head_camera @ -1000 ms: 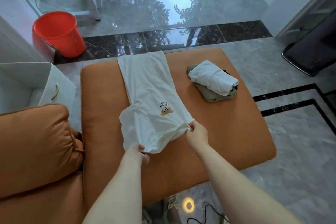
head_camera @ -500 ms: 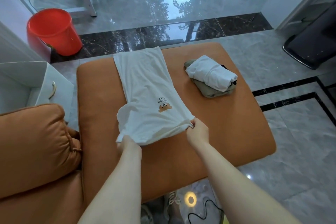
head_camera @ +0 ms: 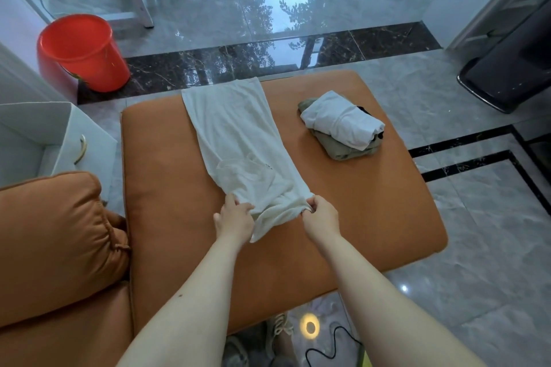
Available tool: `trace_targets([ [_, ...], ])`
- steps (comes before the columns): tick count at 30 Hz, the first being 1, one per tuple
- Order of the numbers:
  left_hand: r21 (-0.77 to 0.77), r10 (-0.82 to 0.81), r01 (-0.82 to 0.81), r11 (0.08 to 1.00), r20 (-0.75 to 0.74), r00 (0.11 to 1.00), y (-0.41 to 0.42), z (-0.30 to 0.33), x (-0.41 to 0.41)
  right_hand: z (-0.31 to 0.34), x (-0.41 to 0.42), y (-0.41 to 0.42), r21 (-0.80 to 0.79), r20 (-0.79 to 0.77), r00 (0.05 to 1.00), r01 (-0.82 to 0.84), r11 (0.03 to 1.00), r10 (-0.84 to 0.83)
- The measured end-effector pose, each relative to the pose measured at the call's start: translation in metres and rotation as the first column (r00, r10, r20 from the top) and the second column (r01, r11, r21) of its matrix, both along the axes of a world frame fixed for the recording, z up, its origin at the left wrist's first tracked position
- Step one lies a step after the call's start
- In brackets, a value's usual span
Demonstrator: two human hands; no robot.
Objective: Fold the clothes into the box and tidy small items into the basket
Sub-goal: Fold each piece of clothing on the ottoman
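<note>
A long white t-shirt [head_camera: 238, 140] lies folded into a narrow strip down the middle of the orange ottoman [head_camera: 372, 211]. My left hand [head_camera: 234, 217] pinches its near left corner, and my right hand [head_camera: 322, 216] grips the near right corner. The near end of the shirt is bunched between both hands, and the bear print is hidden. A white open box [head_camera: 38, 134] with a curved handle stands on the floor at the left. No basket is in view.
A pile of folded clothes [head_camera: 343, 125], white on top of olive, sits at the ottoman's far right. An orange sofa cushion [head_camera: 50, 235] is at the near left. A red bucket [head_camera: 82, 50] stands on the floor beyond. A black cable [head_camera: 328, 345] lies by my feet.
The left flap of the shirt has been folded inward, covering the bear print. My left hand moved right and now pinches the near left corner; my right hand kept its grip.
</note>
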State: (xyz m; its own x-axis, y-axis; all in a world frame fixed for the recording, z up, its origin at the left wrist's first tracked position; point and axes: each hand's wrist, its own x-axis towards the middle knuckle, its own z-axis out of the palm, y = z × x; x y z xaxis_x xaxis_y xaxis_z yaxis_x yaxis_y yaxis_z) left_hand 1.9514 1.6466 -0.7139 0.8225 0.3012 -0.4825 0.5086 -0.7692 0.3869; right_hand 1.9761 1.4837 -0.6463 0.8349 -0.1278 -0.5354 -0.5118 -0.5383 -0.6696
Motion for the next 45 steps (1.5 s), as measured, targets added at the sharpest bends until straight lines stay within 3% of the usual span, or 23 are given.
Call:
trace_targets([
  [9, -0.260, -0.291, 0.232, 0.937, -0.218, 0.931, -0.003, 0.001, -0.020, -0.002, 0.000, 0.016, 0.016, -0.009, 0.997, 0.071, 0.997, -0.071],
  [13, -0.260, -0.026, -0.005, 0.966, -0.118, 0.993, -0.015, -0.007, -0.011, 0.001, 0.018, 0.033, 0.030, -0.004, 0.998, 0.063, 0.998, -0.063],
  [17, -0.280, 0.208, -0.216, 0.935, -0.057, 0.976, -0.009, -0.014, 0.028, 0.007, 0.069, 0.052, 0.029, 0.069, 0.997, 0.026, 0.999, -0.028],
  [21, -0.215, 0.252, -0.253, 0.943, -0.032, 0.967, 0.034, -0.008, 0.087, 0.008, 0.134, 0.081, 0.039, 0.109, 0.992, -0.068, 0.997, 0.063],
  [24, -0.115, 0.279, -0.266, 0.957, 0.126, 0.952, 0.079, 0.007, 0.153, 0.015, 0.203, 0.110, 0.012, 0.174, 0.974, -0.150, 0.989, 0.146],
  [26, -0.018, 0.301, -0.312, 0.950, 0.318, 0.899, 0.109, 0.017, 0.207, 0.023, 0.260, 0.136, 0.070, 0.239, 0.954, -0.204, 0.976, 0.182],
  [29, 0.214, 0.189, -0.336, 0.917, 0.508, 0.840, 0.136, 0.019, 0.261, 0.014, 0.316, 0.167, 0.033, 0.322, 0.904, -0.308, 0.951, 0.281],
  [31, 0.230, 0.111, -0.245, 0.942, 0.475, 0.873, 0.139, -0.004, 0.268, -0.020, 0.320, 0.174, -0.020, 0.277, 0.886, -0.381, 0.925, 0.371],
  [33, 0.119, 0.033, -0.080, 0.990, 0.354, 0.935, 0.131, -0.037, 0.250, -0.064, 0.298, 0.164, -0.136, 0.161, 0.835, -0.509, 0.850, 0.526],
  [36, 0.066, -0.171, 0.161, 0.985, 0.182, 0.968, 0.121, -0.079, 0.216, -0.117, 0.267, 0.140, -0.262, -0.080, 0.659, -0.738, 0.622, 0.748],
  [40, 0.113, -0.368, 0.373, 0.921, -0.067, 0.927, 0.113, -0.110, 0.190, -0.153, 0.253, 0.118, -0.411, -0.125, 0.374, -0.863, 0.295, 0.919],
  [42, 0.186, -0.390, 0.407, 0.894, -0.120, 0.913, 0.111, -0.119, 0.189, -0.165, 0.250, 0.119, -0.498, -0.138, 0.321, -0.840, 0.215, 0.937],
  [45, 0.269, -0.383, 0.385, 0.883, -0.062, 0.922, 0.110, -0.122, 0.201, -0.171, 0.249, 0.127, -0.554, -0.185, 0.333, -0.812, 0.181, 0.925],
])
